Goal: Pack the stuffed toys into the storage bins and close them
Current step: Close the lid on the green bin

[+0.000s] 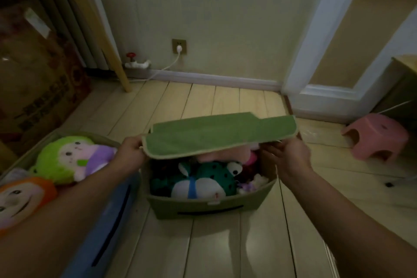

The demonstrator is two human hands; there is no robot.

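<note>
- One cam only, worn on my head, wide-angle, edges bend.
- Looks fwd and down over my forearms at the wood floor (225,244).
- Close in: green bin (203,206) sits centre frame, within arm's reach.
- Far wall (225,18) fills the top; no 2nd view, so no overlap.
</note>
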